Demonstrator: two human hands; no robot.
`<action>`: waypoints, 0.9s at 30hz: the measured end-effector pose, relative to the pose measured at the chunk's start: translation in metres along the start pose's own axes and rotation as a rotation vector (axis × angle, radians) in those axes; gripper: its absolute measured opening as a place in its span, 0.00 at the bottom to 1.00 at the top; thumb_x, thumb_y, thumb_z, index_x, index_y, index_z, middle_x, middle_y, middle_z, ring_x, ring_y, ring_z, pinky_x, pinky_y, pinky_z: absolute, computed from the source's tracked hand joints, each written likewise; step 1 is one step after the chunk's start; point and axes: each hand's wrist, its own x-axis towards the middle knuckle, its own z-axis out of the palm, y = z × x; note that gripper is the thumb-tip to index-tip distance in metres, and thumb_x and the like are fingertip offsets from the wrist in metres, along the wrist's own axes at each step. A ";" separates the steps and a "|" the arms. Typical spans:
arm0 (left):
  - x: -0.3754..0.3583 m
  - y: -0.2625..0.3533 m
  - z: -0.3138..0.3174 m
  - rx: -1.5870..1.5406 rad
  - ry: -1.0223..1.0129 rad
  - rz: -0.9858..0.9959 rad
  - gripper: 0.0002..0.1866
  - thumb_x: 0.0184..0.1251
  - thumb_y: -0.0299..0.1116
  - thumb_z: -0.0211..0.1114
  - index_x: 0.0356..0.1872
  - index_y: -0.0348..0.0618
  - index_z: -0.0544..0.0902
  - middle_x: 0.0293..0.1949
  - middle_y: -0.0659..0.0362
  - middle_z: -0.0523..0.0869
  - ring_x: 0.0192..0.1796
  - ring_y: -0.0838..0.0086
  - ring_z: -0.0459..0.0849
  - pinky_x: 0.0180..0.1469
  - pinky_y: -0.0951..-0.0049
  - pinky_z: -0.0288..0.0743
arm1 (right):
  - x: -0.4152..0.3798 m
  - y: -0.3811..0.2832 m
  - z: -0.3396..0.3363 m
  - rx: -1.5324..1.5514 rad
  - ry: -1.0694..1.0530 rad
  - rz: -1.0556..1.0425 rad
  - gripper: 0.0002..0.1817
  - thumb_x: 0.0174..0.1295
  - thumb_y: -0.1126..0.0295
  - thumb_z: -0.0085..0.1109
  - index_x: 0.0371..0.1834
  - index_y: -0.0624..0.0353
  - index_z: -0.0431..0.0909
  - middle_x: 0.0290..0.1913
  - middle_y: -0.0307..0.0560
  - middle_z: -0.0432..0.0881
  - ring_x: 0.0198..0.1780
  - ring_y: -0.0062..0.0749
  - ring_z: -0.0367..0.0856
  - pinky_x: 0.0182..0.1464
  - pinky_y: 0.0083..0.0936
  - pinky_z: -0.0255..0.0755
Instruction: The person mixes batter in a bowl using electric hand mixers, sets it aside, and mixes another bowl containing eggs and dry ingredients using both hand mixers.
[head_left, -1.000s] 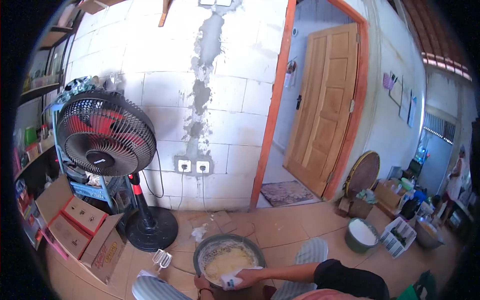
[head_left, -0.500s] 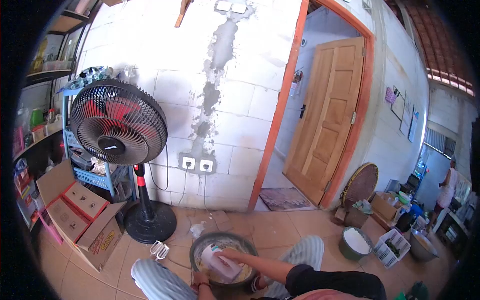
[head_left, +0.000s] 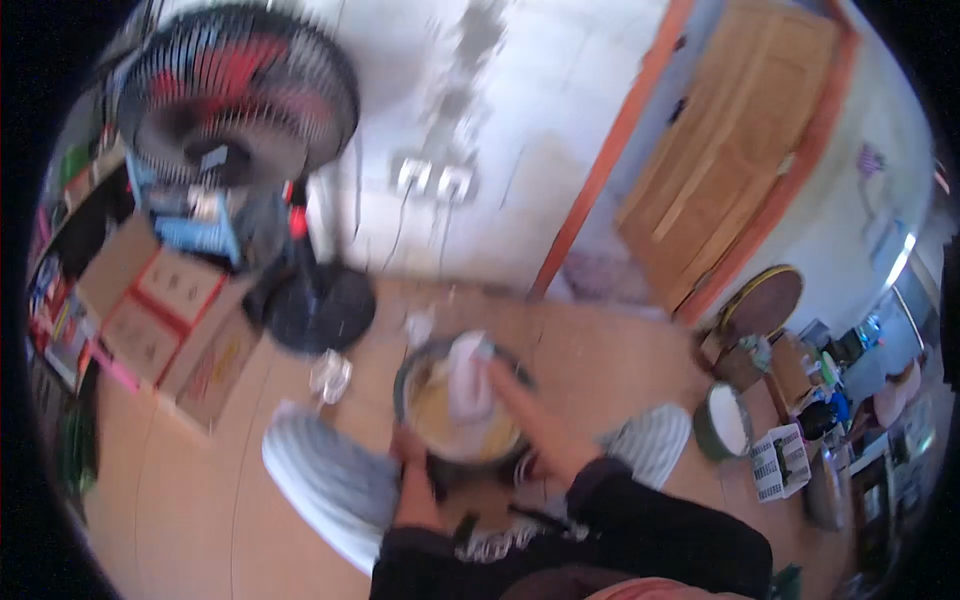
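Note:
A dark-rimmed round basin (head_left: pixel 402 385) stands on the floor between my knees, with a pale yellowish mixture (head_left: pixel 430 412) inside. My right hand (head_left: pixel 497 378) is closed around a whitish, pink-tinged oblong object (head_left: pixel 470 385) with a bit of teal at its top. It is held over the basin; blur hides its exact kind. At the basin's near-left edge, my left hand (head_left: pixel 407 443) grips the rim. A pair of metal mixer beaters (head_left: pixel 330 377) lies on the floor, left of the basin.
A standing fan (head_left: pixel 240 100) and an open cardboard box (head_left: pixel 165 320) are on the left. To the right stand a green tub with white contents (head_left: pixel 727 422) and a white plastic basket (head_left: pixel 780 463). A person (head_left: pixel 893 393) is at the far right.
The view has tilted down and blurred, so the basin appears higher. The whitish object now stands more upright over the basin in my right hand. My left hand stays at the rim.

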 end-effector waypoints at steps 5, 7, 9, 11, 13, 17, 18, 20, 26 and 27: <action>0.019 -0.009 -0.011 0.185 0.009 0.280 0.14 0.68 0.36 0.45 0.40 0.41 0.77 0.35 0.43 0.80 0.39 0.47 0.79 0.42 0.51 0.72 | 0.027 0.018 -0.059 -0.393 -0.015 -0.057 0.29 0.56 0.44 0.55 0.49 0.59 0.75 0.42 0.46 0.78 0.42 0.28 0.74 0.45 0.30 0.68; 0.030 0.005 -0.027 0.163 -0.131 0.153 0.17 0.69 0.38 0.42 0.39 0.37 0.76 0.35 0.40 0.79 0.41 0.44 0.78 0.45 0.50 0.70 | -0.002 -0.018 -0.056 -0.506 0.020 0.046 0.25 0.54 0.45 0.57 0.39 0.58 0.76 0.32 0.44 0.76 0.30 0.27 0.73 0.34 0.29 0.67; 0.040 0.002 -0.022 0.100 -0.135 0.062 0.20 0.69 0.43 0.43 0.38 0.34 0.75 0.38 0.39 0.79 0.44 0.42 0.77 0.47 0.50 0.69 | -0.020 -0.046 -0.063 -0.608 -0.210 0.103 0.23 0.53 0.46 0.58 0.29 0.58 0.77 0.20 0.42 0.75 0.16 0.24 0.71 0.21 0.26 0.66; 0.040 0.013 -0.040 0.102 -0.178 0.178 0.22 0.68 0.46 0.44 0.38 0.33 0.75 0.40 0.38 0.79 0.46 0.43 0.76 0.48 0.51 0.69 | -0.029 -0.047 -0.071 -0.760 -0.366 0.013 0.24 0.53 0.45 0.58 0.29 0.59 0.78 0.21 0.46 0.77 0.17 0.24 0.73 0.22 0.27 0.69; 0.049 0.020 -0.047 0.123 -0.233 0.170 0.23 0.67 0.48 0.46 0.39 0.33 0.75 0.42 0.38 0.79 0.48 0.44 0.76 0.49 0.51 0.69 | -0.060 -0.073 -0.059 -1.111 -0.485 -0.023 0.25 0.52 0.46 0.59 0.31 0.61 0.78 0.23 0.49 0.78 0.21 0.27 0.76 0.26 0.30 0.70; 0.076 0.003 -0.030 0.147 -0.322 0.131 0.23 0.67 0.48 0.46 0.40 0.35 0.76 0.44 0.39 0.79 0.50 0.46 0.75 0.51 0.52 0.68 | -0.087 -0.034 -0.077 -1.252 -0.759 -0.337 0.26 0.50 0.48 0.60 0.33 0.64 0.78 0.27 0.57 0.80 0.31 0.42 0.81 0.36 0.35 0.72; 0.078 -0.005 -0.027 0.137 -0.325 0.178 0.23 0.68 0.48 0.45 0.40 0.35 0.76 0.45 0.40 0.78 0.50 0.46 0.75 0.51 0.52 0.68 | -0.101 -0.035 -0.077 -1.296 -0.808 -0.389 0.25 0.49 0.48 0.61 0.33 0.64 0.77 0.27 0.57 0.80 0.32 0.44 0.81 0.37 0.36 0.72; 0.074 0.016 -0.046 0.261 -0.393 0.324 0.23 0.68 0.48 0.44 0.40 0.35 0.76 0.45 0.40 0.78 0.50 0.46 0.75 0.51 0.52 0.68 | -0.120 -0.041 -0.072 -1.279 -0.890 -0.302 0.24 0.50 0.50 0.61 0.33 0.64 0.77 0.27 0.59 0.80 0.32 0.46 0.80 0.37 0.36 0.72; 0.076 0.007 -0.038 0.162 -0.406 0.221 0.24 0.69 0.49 0.40 0.40 0.36 0.76 0.45 0.42 0.78 0.49 0.47 0.75 0.50 0.51 0.67 | -0.142 -0.071 -0.020 -1.015 -0.972 -0.059 0.25 0.51 0.49 0.61 0.37 0.64 0.76 0.27 0.54 0.78 0.30 0.41 0.79 0.38 0.34 0.72; 0.077 0.008 -0.038 0.161 -0.422 0.214 0.24 0.70 0.49 0.40 0.40 0.37 0.76 0.45 0.42 0.78 0.49 0.47 0.75 0.50 0.51 0.67 | -0.142 -0.072 -0.015 -0.901 -0.952 -0.108 0.24 0.52 0.50 0.61 0.32 0.65 0.77 0.20 0.50 0.77 0.23 0.36 0.79 0.32 0.31 0.72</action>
